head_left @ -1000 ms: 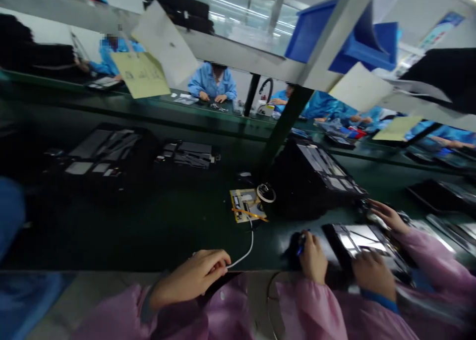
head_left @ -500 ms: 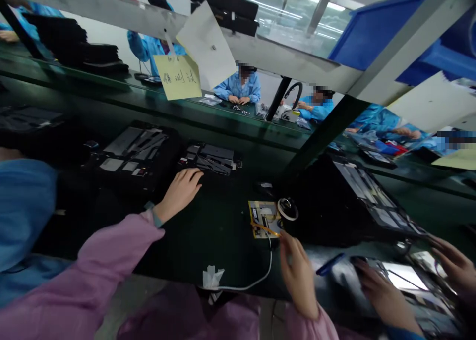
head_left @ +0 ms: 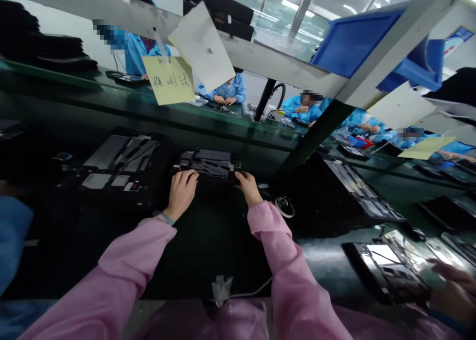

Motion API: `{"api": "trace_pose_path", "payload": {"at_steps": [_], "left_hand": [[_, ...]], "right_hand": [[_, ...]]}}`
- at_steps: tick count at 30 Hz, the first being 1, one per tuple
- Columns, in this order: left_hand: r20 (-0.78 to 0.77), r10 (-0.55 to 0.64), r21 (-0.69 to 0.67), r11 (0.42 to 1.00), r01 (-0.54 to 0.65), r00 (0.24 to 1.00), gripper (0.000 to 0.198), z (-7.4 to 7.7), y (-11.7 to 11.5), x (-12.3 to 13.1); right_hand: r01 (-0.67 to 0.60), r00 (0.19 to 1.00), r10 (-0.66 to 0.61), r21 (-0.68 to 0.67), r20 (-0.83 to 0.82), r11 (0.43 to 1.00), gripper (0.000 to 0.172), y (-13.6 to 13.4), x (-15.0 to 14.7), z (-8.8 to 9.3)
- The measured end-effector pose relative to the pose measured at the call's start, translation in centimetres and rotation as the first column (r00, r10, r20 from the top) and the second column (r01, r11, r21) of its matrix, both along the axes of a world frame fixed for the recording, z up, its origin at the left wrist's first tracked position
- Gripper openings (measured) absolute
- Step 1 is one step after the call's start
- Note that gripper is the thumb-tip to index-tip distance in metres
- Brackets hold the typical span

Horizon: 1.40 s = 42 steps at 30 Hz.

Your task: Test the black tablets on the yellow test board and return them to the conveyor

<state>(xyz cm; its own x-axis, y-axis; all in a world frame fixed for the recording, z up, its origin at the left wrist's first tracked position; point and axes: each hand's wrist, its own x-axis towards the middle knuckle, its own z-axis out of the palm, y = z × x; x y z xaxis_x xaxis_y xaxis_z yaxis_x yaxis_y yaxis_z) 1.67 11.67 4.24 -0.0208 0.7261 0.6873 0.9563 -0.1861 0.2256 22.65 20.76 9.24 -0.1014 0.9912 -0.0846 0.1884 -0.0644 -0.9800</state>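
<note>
An opened tablet with grey battery cells and thin ribbon cables exposed lies in a black tray or sleeve, against the back of the green bench. My left hand grips its near left corner, fingers curled over the edge. At its near right corner, my right hand pinches the edge between thumb and fingers. The undersides of my fingers are hidden. A white ring-shaped roll sits just right of my right wrist. From the front edge, a white cable runs under my right sleeve.
A larger stack of opened tablets stands on the left, another stack on the right. Crumpled white tape sticks to the front edge. A co-worker's hand is beside a lit tablet. A slanted dark post rises behind.
My right hand has left the orange strip and white cable and moved up and left to the tablet's right corner. My left hand has closed on the left corner. The view has shifted slightly.
</note>
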Motion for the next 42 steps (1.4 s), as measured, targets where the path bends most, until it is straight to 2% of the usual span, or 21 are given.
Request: {"api": "trace_pose_path", "payload": {"at_steps": [2, 5, 7, 9, 13, 15, 17, 19, 20, 22, 23, 25, 27, 29, 31, 33, 34, 36, 38, 40, 42], "left_hand": [[0.031, -0.004, 0.020, 1.000, 0.003, 1.000, 0.025, 0.7, -0.4, 0.2], [0.057, -0.030, 0.093, 0.995, 0.024, 0.998, 0.022, 2.2, -1.8, 1.0], [0.039, -0.065, 0.128, 0.990, 0.059, 0.997, 0.022, 3.1, -3.5, 1.9], [-0.002, -0.103, 0.135, 0.986, 0.102, 0.995, 0.022, 3.5, -6.1, 2.9], [-0.063, -0.172, 0.099, 0.979, 0.177, 0.983, 0.022, 2.2, -13.6, 4.2], [-0.045, -0.180, -0.009, 0.984, 0.180, 0.983, 0.021, 1.3, -17.2, 4.6], [0.020, -0.202, -0.181, 0.963, 0.202, 0.979, 0.022, 0.8, -19.4, 4.8], [0.063, -0.201, -0.323, 0.923, 0.210, 0.978, 0.033, 0.6, -19.6, 5.1], [0.056, -0.189, -0.366, 0.910, 0.197, 0.980, 0.038, 0.5, -19.0, 5.3], [-0.005, -0.162, -0.411, 0.900, 0.145, 0.987, 0.044, 0.3, -17.0, 5.7], [-0.039, -0.162, -0.426, 0.895, 0.131, 0.986, 0.044, 0.2, -15.8, 5.9], [-0.091, -0.187, -0.461, 0.878, 0.125, 0.978, 0.038, 0.0, -13.9, 6.2], [-0.128, -0.239, -0.511, 0.848, 0.142, 0.963, 0.026, 0.0, -12.7, 6.5], [-0.153, -0.290, -0.544, 0.823, 0.164, 0.945, 0.017, 0.3, -12.1, 6.8], [-0.174, -0.321, -0.534, 0.825, 0.185, 0.931, 0.015, 0.9, -11.9, 7.2], [-0.193, -0.313, -0.467, 0.862, 0.194, 0.930, 0.016, 1.6, -11.8, 7.6], [-0.197, -0.293, -0.416, 0.889, 0.191, 0.936, 0.016, 2.0, -11.9, 7.7], [-0.173, -0.234, -0.301, 0.937, 0.175, 0.957, 0.020, 2.8, -12.4, 7.5], [-0.081, -0.172, -0.243, 0.959, 0.148, 0.982, 0.039, 2.9, -13.9, 6.5], [0.061, -0.083, -0.280, 0.955, 0.097, 0.995, 0.061, 1.9, -16.2, 4.8], [0.149, 0.087, -0.375, 0.927, -0.025, 0.985, 0.079, -0.4, -18.9, 3.0]], "right_hand": [[-0.027, 0.997, 0.026, -0.010, -0.079, 1.000, 0.029, -0.7, 0.0, 0.6], [-0.032, 0.955, 0.029, -0.005, -0.295, 0.999, 0.028, -2.8, 1.4, 1.8], [-0.024, 0.895, 0.023, 0.003, -0.446, 1.000, 0.030, -5.3, 3.1, 2.4], [-0.024, 0.867, 0.019, -0.005, -0.499, 1.000, 0.032, -8.6, 5.0, 2.3], [-0.014, 0.870, -0.068, -0.162, -0.489, 0.987, 0.036, -15.3, 7.8, -0.4], [-0.029, 0.881, -0.099, -0.261, -0.463, 0.965, 0.039, -17.5, 8.4, -2.5], [-0.068, 0.924, -0.062, -0.322, -0.378, 0.944, 0.045, -18.7, 8.6, -4.3], [-0.105, 0.981, 0.049, -0.295, -0.190, 0.950, 0.045, -18.9, 8.7, -5.7], [-0.119, 0.993, 0.109, -0.231, -0.054, 0.966, 0.044, -18.8, 8.7, -6.0], [-0.152, 0.957, 0.150, -0.013, 0.246, 0.988, 0.038, -18.4, 8.7, -6.2], [-0.184, 0.919, 0.130, 0.115, 0.373, 0.976, 0.035, -18.2, 8.8, -6.0], [-0.256, 0.846, 0.052, 0.319, 0.531, 0.912, 0.032, -18.1, 8.8, -5.4], [-0.327, 0.803, 0.011, 0.425, 0.596, 0.844, 0.031, -18.2, 8.6, -4.7], [-0.416, 0.772, 0.039, 0.458, 0.635, 0.786, 0.034, -18.0, 7.8, -4.3], [-0.527, 0.723, 0.095, 0.458, 0.684, 0.716, 0.041, -17.3, 6.5, -4.2], [-0.621, 0.664, 0.134, 0.443, 0.736, 0.647, 0.046, -16.3, 5.1, -4.6], [-0.643, 0.643, 0.136, 0.435, 0.754, 0.630, 0.044, -15.8, 4.6, -4.8], [-0.611, 0.654, 0.106, 0.440, 0.749, 0.658, 0.029, -14.9, 4.1, -5.4], [-0.472, 0.735, 0.025, 0.485, 0.678, 0.736, 0.022, -14.5, 4.4, -6.1], [-0.299, 0.815, -0.071, 0.522, 0.575, 0.799, 0.026, -14.9, 5.4, -6.7], [-0.210, 0.851, -0.093, 0.499, 0.516, 0.841, 0.033, -15.8, 6.3, -7.2]]}}
